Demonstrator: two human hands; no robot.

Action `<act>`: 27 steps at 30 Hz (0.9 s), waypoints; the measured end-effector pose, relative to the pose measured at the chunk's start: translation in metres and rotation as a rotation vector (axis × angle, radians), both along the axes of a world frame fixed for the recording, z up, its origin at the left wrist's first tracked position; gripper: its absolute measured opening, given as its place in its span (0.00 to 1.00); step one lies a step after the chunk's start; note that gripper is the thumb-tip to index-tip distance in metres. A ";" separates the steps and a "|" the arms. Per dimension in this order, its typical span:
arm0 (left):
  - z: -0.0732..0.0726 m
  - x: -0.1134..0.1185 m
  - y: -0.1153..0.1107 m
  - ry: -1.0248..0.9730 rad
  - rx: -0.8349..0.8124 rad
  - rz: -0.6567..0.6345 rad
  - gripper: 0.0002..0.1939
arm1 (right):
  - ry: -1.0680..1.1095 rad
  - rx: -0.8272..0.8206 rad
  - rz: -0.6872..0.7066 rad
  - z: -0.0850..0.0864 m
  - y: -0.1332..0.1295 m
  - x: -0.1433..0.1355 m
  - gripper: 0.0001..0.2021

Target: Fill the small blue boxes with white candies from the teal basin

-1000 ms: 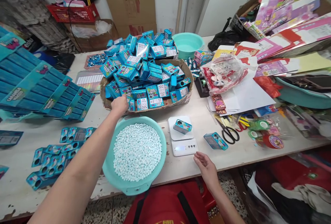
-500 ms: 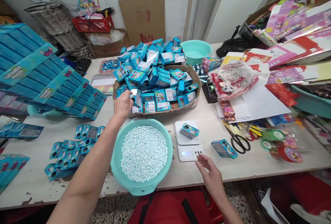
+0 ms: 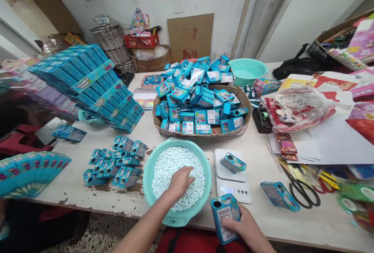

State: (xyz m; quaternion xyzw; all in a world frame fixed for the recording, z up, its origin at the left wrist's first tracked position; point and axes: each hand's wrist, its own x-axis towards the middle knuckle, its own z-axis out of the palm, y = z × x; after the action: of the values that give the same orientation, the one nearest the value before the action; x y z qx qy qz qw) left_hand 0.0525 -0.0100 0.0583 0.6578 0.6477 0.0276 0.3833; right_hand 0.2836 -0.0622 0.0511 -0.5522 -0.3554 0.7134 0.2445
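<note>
My left hand (image 3: 180, 183) is over the light-blue candies (image 3: 175, 159) in a turquoise bowl (image 3: 148, 179), fingers apart and touching the top of the heap; the fingertips are partly hidden. My right hand (image 3: 244, 224) is closed around a blue candy box (image 3: 224, 216), held upright in front of the bowl, its round black hole facing up. Behind it, another blue box (image 3: 233, 162) lies on the pan of a white kitchen scale (image 3: 230, 190) with a lit display. One more box (image 3: 279, 195) lies on the table to the right.
A cardboard carton (image 3: 201, 131) heaped with blue boxes stands behind the bowl. Grouped boxes (image 3: 113, 163) and a tall stack of boxed displays (image 3: 102, 85) are at the left. Black scissors (image 3: 300, 188), a tape dispenser (image 3: 262, 120) and a plastic bag (image 3: 304, 107) lie at the right.
My left hand has come from the carton down to the bowl of candies. The box it was gripping there is now in my right hand, which was bare. The view has swung left.
</note>
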 end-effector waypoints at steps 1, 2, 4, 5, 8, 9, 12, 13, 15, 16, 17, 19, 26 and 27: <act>-0.009 -0.007 0.003 0.131 -0.001 0.001 0.16 | -0.027 -0.011 -0.046 -0.004 -0.005 0.003 0.21; -0.017 -0.013 0.005 0.216 -0.013 -0.011 0.14 | -0.054 -0.021 -0.091 -0.006 -0.009 0.005 0.21; -0.028 -0.020 0.007 0.245 -0.044 -0.048 0.10 | -0.090 -0.036 -0.174 -0.005 -0.016 0.008 0.21; -0.031 -0.022 0.007 0.226 -0.048 -0.058 0.09 | -0.098 -0.038 -0.211 -0.003 -0.019 0.009 0.21; -0.036 -0.026 0.007 0.175 -0.047 -0.070 0.09 | -0.113 -0.049 -0.279 0.000 -0.027 0.013 0.21; -0.037 -0.027 0.008 0.149 -0.044 -0.066 0.09 | -0.117 -0.060 -0.290 -0.001 -0.030 0.016 0.21; -0.037 -0.033 0.012 0.074 -0.028 -0.033 0.10 | -0.132 -0.077 -0.351 -0.008 -0.045 0.026 0.21; -0.037 -0.035 0.013 0.011 -0.038 0.027 0.10 | -0.135 -0.080 -0.375 -0.011 -0.050 0.030 0.21; -0.036 -0.039 0.015 -0.232 -0.113 0.285 0.07 | -0.145 -0.093 -0.426 -0.017 -0.059 0.037 0.21; -0.035 -0.041 0.016 -0.400 -0.166 0.463 0.06 | -0.150 -0.104 -0.448 -0.020 -0.062 0.040 0.21; -0.034 -0.043 0.016 -0.572 -0.212 0.647 0.07 | -0.152 -0.115 -0.471 -0.022 -0.065 0.043 0.22; -0.030 -0.046 0.018 -0.805 -0.261 0.907 0.09 | -0.145 -0.130 -0.510 -0.024 -0.067 0.047 0.23; -0.006 -0.029 0.036 -0.598 -0.308 0.564 0.11 | -0.099 -0.146 -0.563 -0.020 -0.062 0.053 0.23; -0.003 -0.022 0.042 -0.547 -0.288 0.459 0.10 | -0.103 -0.147 -0.568 -0.021 -0.061 0.053 0.23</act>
State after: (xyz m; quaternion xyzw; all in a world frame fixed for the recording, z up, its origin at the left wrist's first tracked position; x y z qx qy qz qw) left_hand 0.0305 0.0321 0.0557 0.4034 0.6492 0.1961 0.6143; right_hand 0.3368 -0.1231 0.0305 -0.6811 -0.1460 0.6115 0.3753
